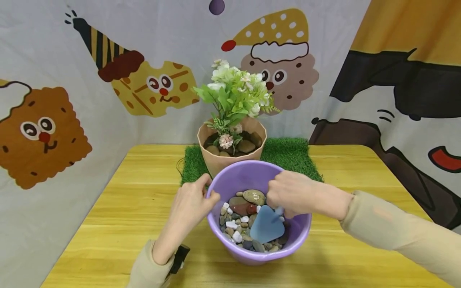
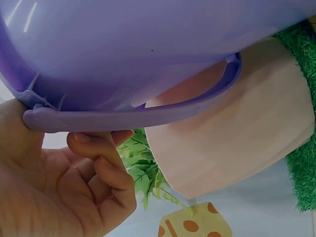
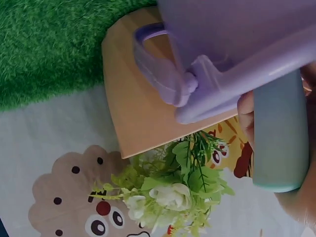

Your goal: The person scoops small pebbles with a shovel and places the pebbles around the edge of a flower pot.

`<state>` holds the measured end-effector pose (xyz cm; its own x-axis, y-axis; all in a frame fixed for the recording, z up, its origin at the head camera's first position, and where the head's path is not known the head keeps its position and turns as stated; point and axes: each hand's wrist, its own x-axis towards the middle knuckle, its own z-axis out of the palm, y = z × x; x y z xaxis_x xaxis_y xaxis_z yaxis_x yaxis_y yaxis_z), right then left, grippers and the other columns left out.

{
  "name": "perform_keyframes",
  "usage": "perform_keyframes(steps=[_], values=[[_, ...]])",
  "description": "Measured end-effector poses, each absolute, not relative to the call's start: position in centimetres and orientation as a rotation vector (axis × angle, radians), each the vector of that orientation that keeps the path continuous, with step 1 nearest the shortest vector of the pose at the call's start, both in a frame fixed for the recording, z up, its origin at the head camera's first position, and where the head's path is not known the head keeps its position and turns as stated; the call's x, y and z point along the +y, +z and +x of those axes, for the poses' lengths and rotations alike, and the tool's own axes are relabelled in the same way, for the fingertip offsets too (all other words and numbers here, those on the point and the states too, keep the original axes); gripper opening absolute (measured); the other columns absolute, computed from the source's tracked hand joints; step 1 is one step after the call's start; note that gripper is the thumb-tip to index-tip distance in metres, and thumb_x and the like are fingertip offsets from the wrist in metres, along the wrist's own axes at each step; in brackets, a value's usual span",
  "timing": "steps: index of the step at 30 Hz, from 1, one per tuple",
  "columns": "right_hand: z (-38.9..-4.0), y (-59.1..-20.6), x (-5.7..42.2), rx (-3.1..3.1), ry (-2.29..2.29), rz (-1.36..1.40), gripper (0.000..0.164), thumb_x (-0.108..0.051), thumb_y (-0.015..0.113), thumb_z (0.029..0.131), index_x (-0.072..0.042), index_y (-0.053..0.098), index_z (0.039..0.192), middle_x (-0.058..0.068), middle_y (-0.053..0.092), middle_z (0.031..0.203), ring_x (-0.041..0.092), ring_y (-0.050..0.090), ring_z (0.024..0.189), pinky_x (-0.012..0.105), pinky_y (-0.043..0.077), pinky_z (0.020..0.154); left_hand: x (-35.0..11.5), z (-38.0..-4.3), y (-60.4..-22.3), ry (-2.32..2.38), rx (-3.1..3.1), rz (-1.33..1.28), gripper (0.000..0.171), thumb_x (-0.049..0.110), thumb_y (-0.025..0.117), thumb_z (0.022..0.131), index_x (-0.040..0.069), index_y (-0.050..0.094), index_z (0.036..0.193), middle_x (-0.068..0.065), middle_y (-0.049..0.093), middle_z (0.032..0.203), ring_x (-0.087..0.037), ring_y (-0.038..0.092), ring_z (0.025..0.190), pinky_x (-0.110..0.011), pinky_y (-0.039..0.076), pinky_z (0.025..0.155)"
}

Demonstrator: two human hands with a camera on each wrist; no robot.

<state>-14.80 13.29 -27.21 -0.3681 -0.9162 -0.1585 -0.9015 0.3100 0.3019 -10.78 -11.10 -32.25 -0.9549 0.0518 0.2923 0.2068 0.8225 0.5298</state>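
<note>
A purple bucket stands on the wooden table with wet stones and pebbles in its bottom. My left hand holds the bucket's left rim between thumb and fingers. Just by those fingers, the bucket's carrying handle hangs along the outside in the left wrist view. Inside the bucket, on the right, my right hand grips a small blue shovel, its blade low over the pebbles. The shovel's grip shows within the curled fingers in the right wrist view.
Directly behind the bucket is a beige flowerpot with white flowers and green leaves, larger stones around the stems. It stands on a green turf mat. A cartoon-printed cloth hangs behind the table.
</note>
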Motion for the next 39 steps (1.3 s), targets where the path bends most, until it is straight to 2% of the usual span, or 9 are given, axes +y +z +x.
perform_keyframes(steps=[2, 4, 8, 10, 15, 24, 31, 35, 39], values=[[-14.9, -27.2, 13.1, -2.541, -0.516, 1.742, 0.042, -0.012, 0.073, 0.054, -0.027, 0.034, 0.047, -0.014, 0.033, 0.047, 0.007, 0.024, 0.046, 0.02, 0.022, 0.046, -11.1, -10.8, -32.3, -0.834, -2.734, -0.202, 0.01, 0.017, 0.065, 0.072, 0.014, 0.059, 0.078, 0.005, 0.042, 0.046, -0.01, 0.038, 0.043, -0.024, 0.03, 0.042], [-15.1, -27.1, 13.0, -2.617, -0.469, 1.748, 0.04, -0.013, 0.074, 0.054, -0.028, 0.038, 0.047, -0.016, 0.033, 0.047, 0.005, 0.025, 0.047, 0.02, 0.023, 0.047, -11.0, -10.9, -32.4, -0.833, -2.727, -0.202, 0.01, 0.017, 0.065, 0.071, 0.014, 0.058, 0.077, 0.005, 0.042, 0.046, -0.01, 0.038, 0.043, -0.024, 0.03, 0.042], [-15.4, -26.9, 13.1, -2.776, -0.33, 1.748, 0.022, -0.016, 0.076, 0.055, -0.027, 0.057, 0.053, -0.018, 0.048, 0.052, 0.002, 0.037, 0.047, 0.019, 0.031, 0.05, -11.1, -10.8, -32.4, -0.839, -2.713, -0.204, 0.009, 0.016, 0.065, 0.071, 0.013, 0.058, 0.076, 0.005, 0.041, 0.046, -0.01, 0.038, 0.043, -0.024, 0.029, 0.041], [-15.4, -26.9, 13.3, -2.794, -0.275, 1.75, 0.018, -0.016, 0.076, 0.055, -0.027, 0.062, 0.056, -0.018, 0.052, 0.054, 0.002, 0.04, 0.047, 0.018, 0.033, 0.05, -11.1, -10.8, -32.5, -0.841, -2.709, -0.203, 0.009, 0.015, 0.065, 0.071, 0.013, 0.058, 0.076, 0.005, 0.042, 0.046, -0.01, 0.038, 0.043, -0.024, 0.03, 0.041], [-15.2, -27.4, 13.7, -2.755, -0.186, 1.787, 0.021, -0.013, 0.073, 0.056, -0.027, 0.057, 0.054, -0.019, 0.047, 0.05, 0.0, 0.034, 0.044, 0.017, 0.028, 0.047, -11.1, -10.8, -32.4, -0.843, -2.712, -0.195, 0.01, 0.015, 0.065, 0.071, 0.013, 0.056, 0.074, 0.005, 0.043, 0.046, -0.01, 0.039, 0.043, -0.024, 0.03, 0.041], [-15.0, -27.5, 13.9, -2.879, -0.056, 1.777, 0.014, -0.019, 0.076, 0.058, -0.029, 0.068, 0.062, -0.021, 0.057, 0.057, -0.003, 0.043, 0.05, 0.016, 0.035, 0.052, -10.9, -10.8, -32.4, -0.854, -2.717, -0.202, 0.01, 0.015, 0.065, 0.071, 0.013, 0.057, 0.076, 0.004, 0.045, 0.047, -0.01, 0.039, 0.042, -0.024, 0.03, 0.04], [-14.3, -28.2, 12.5, -2.963, 0.172, 1.789, 0.011, -0.018, 0.071, 0.063, -0.027, 0.068, 0.057, -0.018, 0.048, 0.049, -0.004, 0.03, 0.046, 0.015, 0.026, 0.043, -11.1, -10.9, -32.5, -0.841, -2.715, -0.203, 0.01, 0.015, 0.066, 0.072, 0.012, 0.057, 0.077, 0.003, 0.047, 0.048, -0.01, 0.039, 0.042, -0.024, 0.031, 0.04], [-13.9, -29.0, 11.6, -2.921, 0.148, 1.665, 0.003, -0.022, 0.074, 0.065, -0.024, 0.073, 0.065, -0.015, 0.064, 0.059, -0.003, 0.044, 0.047, 0.015, 0.036, 0.046, -11.1, -11.0, -32.4, -0.846, -2.723, -0.215, 0.01, 0.017, 0.066, 0.073, 0.013, 0.058, 0.078, 0.004, 0.044, 0.046, -0.009, 0.038, 0.042, -0.023, 0.03, 0.04], [-13.7, -29.8, 11.3, -2.864, 0.126, 1.551, 0.01, -0.022, 0.077, 0.063, -0.024, 0.068, 0.059, -0.014, 0.061, 0.056, 0.0, 0.043, 0.045, 0.017, 0.036, 0.045, -11.1, -10.9, -32.4, -0.859, -2.719, -0.222, 0.01, 0.016, 0.066, 0.072, 0.013, 0.058, 0.078, 0.005, 0.043, 0.046, -0.009, 0.038, 0.042, -0.023, 0.03, 0.04]])
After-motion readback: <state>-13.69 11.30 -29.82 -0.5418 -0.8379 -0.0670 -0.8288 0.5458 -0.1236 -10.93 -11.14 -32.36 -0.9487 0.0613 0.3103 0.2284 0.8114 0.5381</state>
